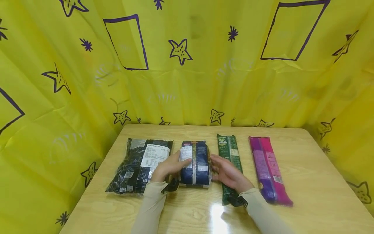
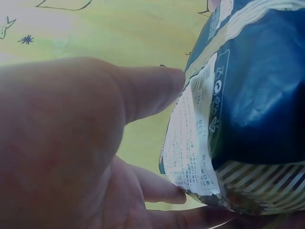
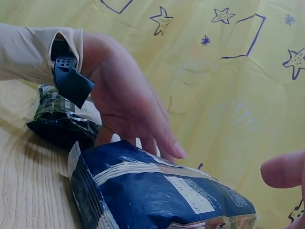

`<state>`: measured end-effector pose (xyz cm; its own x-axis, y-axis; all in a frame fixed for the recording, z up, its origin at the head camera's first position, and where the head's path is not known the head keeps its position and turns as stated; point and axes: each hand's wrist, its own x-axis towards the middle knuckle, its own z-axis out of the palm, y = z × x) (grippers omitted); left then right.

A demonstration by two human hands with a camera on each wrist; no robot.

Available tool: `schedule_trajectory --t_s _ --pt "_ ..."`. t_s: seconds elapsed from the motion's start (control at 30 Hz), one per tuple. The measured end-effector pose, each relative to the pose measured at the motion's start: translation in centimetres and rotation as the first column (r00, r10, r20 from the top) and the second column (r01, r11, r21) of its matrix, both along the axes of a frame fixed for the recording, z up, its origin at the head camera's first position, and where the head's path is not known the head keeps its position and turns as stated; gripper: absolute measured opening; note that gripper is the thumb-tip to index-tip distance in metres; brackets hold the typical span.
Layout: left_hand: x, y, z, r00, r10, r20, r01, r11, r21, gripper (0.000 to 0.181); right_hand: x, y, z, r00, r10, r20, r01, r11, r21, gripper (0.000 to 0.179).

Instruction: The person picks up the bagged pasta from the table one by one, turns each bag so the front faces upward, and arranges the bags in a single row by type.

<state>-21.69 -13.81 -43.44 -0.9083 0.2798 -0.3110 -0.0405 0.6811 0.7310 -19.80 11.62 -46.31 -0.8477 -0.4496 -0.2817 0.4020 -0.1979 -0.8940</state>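
Note:
A dark blue plastic food packet (image 1: 201, 162) with a white label lies between both hands at the middle of the table. My left hand (image 1: 169, 165) holds its left side, thumb on top at the label's edge and fingers low along the side, partly hidden. In the left wrist view, the fingers (image 2: 157, 183) run beneath the packet's edge. To the right, my right hand (image 1: 229, 174) has its loosely extended fingers beside the packet; whether they touch it is unclear. Its thumb (image 3: 283, 170) stands apart from the packet in the right wrist view.
A large black packet (image 1: 128, 169) with a white label lies left on the wooden table (image 1: 315, 182). A long green packet (image 1: 230, 149) is partly under the right forearm, and a pink-purple one (image 1: 270, 172) lies farther right. A yellow patterned curtain (image 1: 198, 87) hangs behind.

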Motion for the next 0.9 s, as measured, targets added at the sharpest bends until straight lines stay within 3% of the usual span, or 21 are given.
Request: schedule_trajectory --t_s 0.37,0.67,0.9 --pt "0.2 0.17 -0.1 1.0 -0.01 -0.021 0.01 1.0 -0.023 0.095 0.11 -0.1 -0.02 0.998 -0.055 0.035 0.056 0.998 -0.015 0.039" --pt "0.32 0.21 -0.01 1.0 -0.011 -0.002 0.011 1.0 0.022 0.097 0.28 -0.48 0.02 0.994 -0.065 0.087 0.069 0.997 -0.046 0.035" --pt "0.36 0.38 0.07 1.0 -0.017 -0.024 0.018 0.998 0.054 0.085 0.33 -0.79 -0.22 0.99 -0.085 0.116 0.093 0.994 -0.063 0.035"
